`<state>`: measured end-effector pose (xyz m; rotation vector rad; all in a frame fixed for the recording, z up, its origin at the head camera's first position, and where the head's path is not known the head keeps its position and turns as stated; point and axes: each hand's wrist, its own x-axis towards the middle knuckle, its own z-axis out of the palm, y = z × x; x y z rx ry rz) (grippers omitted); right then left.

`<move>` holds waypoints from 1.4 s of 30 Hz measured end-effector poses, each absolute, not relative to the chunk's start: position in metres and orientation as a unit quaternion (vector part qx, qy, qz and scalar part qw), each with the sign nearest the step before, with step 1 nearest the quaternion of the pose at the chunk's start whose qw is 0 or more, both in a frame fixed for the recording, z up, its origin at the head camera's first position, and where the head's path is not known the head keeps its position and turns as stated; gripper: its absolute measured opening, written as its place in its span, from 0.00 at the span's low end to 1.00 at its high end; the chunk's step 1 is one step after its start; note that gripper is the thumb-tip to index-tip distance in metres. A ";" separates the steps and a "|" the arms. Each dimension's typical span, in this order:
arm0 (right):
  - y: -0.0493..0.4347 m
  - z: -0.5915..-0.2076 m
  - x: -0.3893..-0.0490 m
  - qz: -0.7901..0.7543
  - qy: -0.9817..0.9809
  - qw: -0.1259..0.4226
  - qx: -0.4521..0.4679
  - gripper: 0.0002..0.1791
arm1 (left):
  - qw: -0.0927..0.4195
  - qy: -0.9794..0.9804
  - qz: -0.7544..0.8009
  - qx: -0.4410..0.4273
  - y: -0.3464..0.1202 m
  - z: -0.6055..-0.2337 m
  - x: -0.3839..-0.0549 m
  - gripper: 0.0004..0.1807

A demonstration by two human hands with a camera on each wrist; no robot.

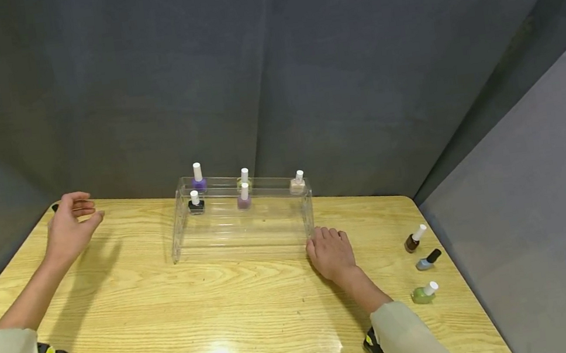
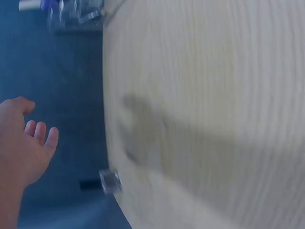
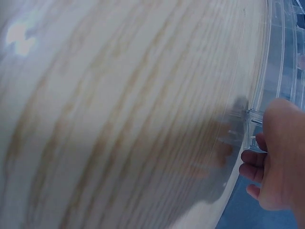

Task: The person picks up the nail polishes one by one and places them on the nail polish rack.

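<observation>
My left hand (image 1: 68,229) is raised over the far left of the table with its fingers apart and holding nothing. Just behind it, a black-capped nail polish bottle (image 2: 110,181) stands close to the table's back edge. My right hand (image 1: 331,253) grips the front right corner of a clear tiered display rack (image 1: 242,228), thumb at the front and fingers curled around the side. On the rack's upper tiers stand nail polish bottles: purple (image 1: 199,184), yellow-green (image 1: 244,180), beige (image 1: 297,185), black (image 1: 196,206) and mauve (image 1: 244,202).
Along the table's right edge are three more bottles: dark brown (image 1: 411,244), light blue with a black cap (image 1: 424,264) and green (image 1: 422,296). A dark grey curtain (image 1: 345,74) hangs behind the wooden table (image 1: 257,315), with a paler panel (image 1: 544,185) at right.
</observation>
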<state>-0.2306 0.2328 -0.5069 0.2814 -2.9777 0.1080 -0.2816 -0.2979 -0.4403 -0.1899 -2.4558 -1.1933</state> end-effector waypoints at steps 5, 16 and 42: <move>0.234 -0.510 -0.228 0.041 -0.993 0.065 0.093 0.17 | 0.218 -0.879 -0.424 -0.022 -0.325 -0.446 -0.282 0.26; 0.237 -0.512 -0.227 0.031 -0.993 0.066 0.091 0.16 | 0.193 -0.891 -0.404 0.069 -0.352 -0.464 -0.291 0.34; 0.234 -0.508 -0.229 0.025 -0.993 0.068 0.090 0.16 | 0.094 -0.899 -0.408 0.125 -0.370 -0.483 -0.308 0.39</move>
